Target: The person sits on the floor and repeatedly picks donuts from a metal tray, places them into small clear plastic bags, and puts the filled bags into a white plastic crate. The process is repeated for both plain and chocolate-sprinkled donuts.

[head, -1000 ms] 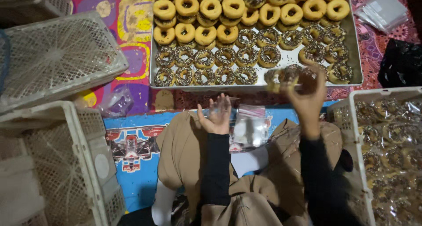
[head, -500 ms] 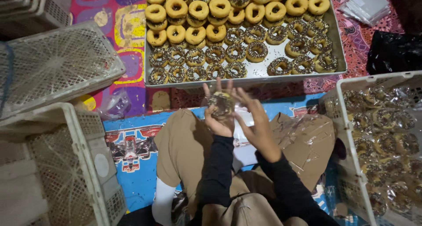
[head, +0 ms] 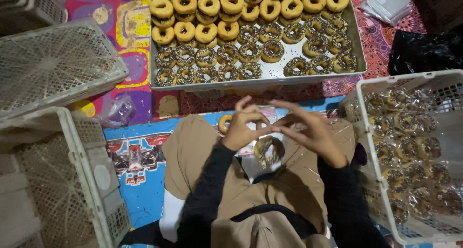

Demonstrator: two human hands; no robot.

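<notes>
My left hand [head: 243, 125] and my right hand [head: 311, 132] meet over my lap, fingers pinched on the top of a clear plastic bag. A sprinkled doughnut [head: 269, 150] hangs in that bag just below my fingers. Beyond my knees lies a metal tray [head: 270, 76] with several rows of plain glazed and dark sprinkled doughnuts. A white plastic crate [head: 357, 91] at my right holds several bagged doughnuts [head: 410, 146].
Empty white mesh crates [head: 53, 64] stand and lean at my left. A stack of clear bags [head: 388, 4] lies at the far right by a black bag [head: 424, 50]. A loose plain doughnut [head: 224, 122] rests by my left knee on the colourful mat.
My right hand brought a doughnut from the tray edge back to my lap. Both hands came together and now hold it bagged, lower than before.
</notes>
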